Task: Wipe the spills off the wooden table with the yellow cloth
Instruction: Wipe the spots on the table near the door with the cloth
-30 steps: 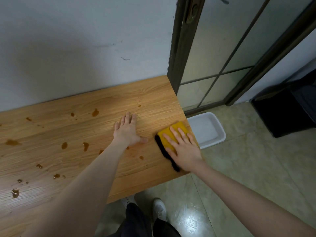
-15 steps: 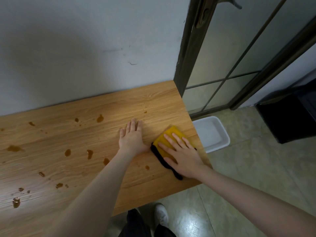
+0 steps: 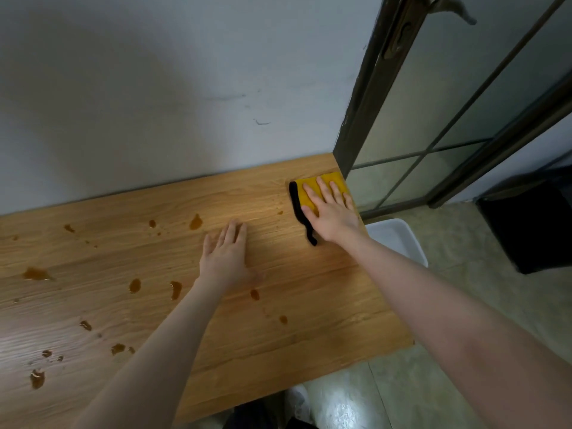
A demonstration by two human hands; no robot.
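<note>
Both hands lie flat on the desk point(image 3: 278, 351), fingers straight. Since a second ago the right hand point(image 3: 332, 213) has slid the yellow cloth point(image 3: 309, 193) from the desk's near right edge up to its far right corner, beside the door frame point(image 3: 371, 88), and presses it there, black trim showing at its left. The left hand point(image 3: 224, 258) stays palm-down mid-desk, holding nothing. Brown spills point(image 3: 134, 285) remain scattered to the left. On the floor, a white tray point(image 3: 399, 239) looks empty. No writing is readable.
</note>
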